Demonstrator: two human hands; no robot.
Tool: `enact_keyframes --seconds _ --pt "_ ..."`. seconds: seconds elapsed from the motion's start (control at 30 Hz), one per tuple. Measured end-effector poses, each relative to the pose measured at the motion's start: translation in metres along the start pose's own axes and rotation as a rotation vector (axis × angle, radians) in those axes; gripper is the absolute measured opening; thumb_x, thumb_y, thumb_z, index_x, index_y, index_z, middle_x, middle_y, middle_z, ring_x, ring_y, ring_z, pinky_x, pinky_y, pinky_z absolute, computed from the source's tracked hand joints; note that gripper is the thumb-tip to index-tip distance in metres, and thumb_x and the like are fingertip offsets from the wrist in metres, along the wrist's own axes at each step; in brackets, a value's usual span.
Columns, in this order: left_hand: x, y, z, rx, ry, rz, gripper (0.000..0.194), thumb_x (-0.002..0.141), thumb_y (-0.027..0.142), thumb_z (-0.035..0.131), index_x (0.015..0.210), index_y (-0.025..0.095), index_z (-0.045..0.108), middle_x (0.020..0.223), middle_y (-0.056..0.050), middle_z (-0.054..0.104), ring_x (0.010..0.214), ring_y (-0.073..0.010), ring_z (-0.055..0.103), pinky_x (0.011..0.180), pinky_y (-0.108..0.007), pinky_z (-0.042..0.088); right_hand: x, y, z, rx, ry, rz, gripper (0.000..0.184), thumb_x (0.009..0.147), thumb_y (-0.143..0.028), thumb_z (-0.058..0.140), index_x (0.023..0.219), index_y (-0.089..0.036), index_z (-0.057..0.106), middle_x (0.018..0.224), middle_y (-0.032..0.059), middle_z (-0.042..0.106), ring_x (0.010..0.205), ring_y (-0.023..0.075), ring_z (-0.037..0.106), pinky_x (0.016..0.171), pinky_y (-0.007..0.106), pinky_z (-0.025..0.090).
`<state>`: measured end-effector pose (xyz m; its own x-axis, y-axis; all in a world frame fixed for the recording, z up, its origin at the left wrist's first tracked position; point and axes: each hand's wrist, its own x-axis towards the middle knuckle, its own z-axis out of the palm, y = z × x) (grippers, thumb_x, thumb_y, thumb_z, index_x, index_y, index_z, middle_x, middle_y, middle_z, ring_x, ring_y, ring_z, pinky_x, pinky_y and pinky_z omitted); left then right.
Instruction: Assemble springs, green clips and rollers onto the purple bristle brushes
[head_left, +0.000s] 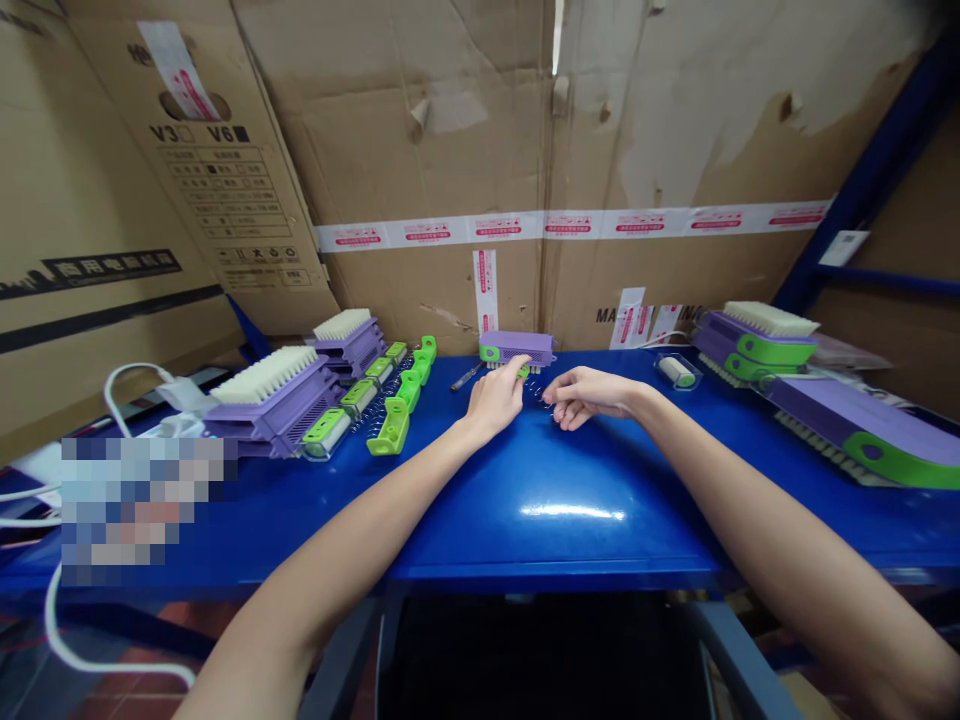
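Note:
My left hand (496,398) is closed, its fingertips on a small green-ended piece (523,371) that they partly cover. Just to its right, my right hand (586,396) has its fingers curled together near thin wire springs (535,388); what it pinches, if anything, is too small to make out. Behind both hands lies a purple brush (525,347) with a green end, bristles down. A slim dark tool (466,377), perhaps a screwdriver, rests left of the brush.
At left stand stacked purple brush bodies (262,400), a row of green-topped clear cases (326,432) and bright green end caps (390,427). Purple-green brushes (870,425) and a cased white piece (677,372) are at right. Cardboard (435,130) walls the blue table (570,540).

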<state>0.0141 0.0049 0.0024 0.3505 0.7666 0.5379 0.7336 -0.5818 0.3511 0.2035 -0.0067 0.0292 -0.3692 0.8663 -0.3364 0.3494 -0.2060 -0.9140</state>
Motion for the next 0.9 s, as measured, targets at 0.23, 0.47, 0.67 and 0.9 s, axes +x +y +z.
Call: enact_keyframes --seconds 0.23,0.47,0.67,0.9 --pt "0.001 0.004 0.000 -0.072 0.105 0.050 0.035 0.086 0.013 0.050 0.121 0.019 0.053 0.108 -0.007 0.068 0.094 -0.0193 0.066 0.083 -0.027 0.049 -0.004 -0.004 0.006 0.275 -0.157 -0.178 0.047 0.074 -0.016 0.071 0.117 -0.016 0.052 0.085 0.0070 0.070 0.080 0.0187 0.070 0.079 0.036 0.058" --pt "0.000 0.003 0.001 -0.051 0.091 0.011 0.022 0.086 0.021 0.055 0.108 0.022 0.056 0.082 -0.002 0.067 0.071 -0.0164 0.064 0.066 -0.024 0.045 0.008 -0.001 0.018 0.230 0.013 -0.215 0.029 0.070 -0.018 0.075 0.095 -0.015 0.061 0.086 0.0085 0.070 0.069 0.0164 0.069 0.053 0.022 0.056" --pt "0.003 0.004 0.001 -0.229 0.129 -0.049 0.015 0.085 0.016 0.052 0.098 0.020 0.057 0.069 0.002 0.062 0.058 -0.0117 0.061 0.062 -0.021 0.044 0.012 0.001 0.007 0.452 0.115 -0.269 0.026 0.067 -0.008 0.075 0.086 -0.016 0.060 0.084 0.0068 0.072 0.081 0.0184 0.070 0.075 0.029 0.057" --pt "0.004 0.002 0.010 -0.581 -0.019 -0.216 0.018 0.083 0.016 0.049 0.095 0.014 0.062 0.054 0.003 0.060 0.047 -0.0114 0.061 0.047 -0.019 0.044 0.017 0.005 0.006 0.473 0.169 -0.283 0.020 0.069 -0.009 0.072 0.084 -0.015 0.062 0.085 0.0062 0.072 0.076 0.0154 0.069 0.067 0.024 0.054"
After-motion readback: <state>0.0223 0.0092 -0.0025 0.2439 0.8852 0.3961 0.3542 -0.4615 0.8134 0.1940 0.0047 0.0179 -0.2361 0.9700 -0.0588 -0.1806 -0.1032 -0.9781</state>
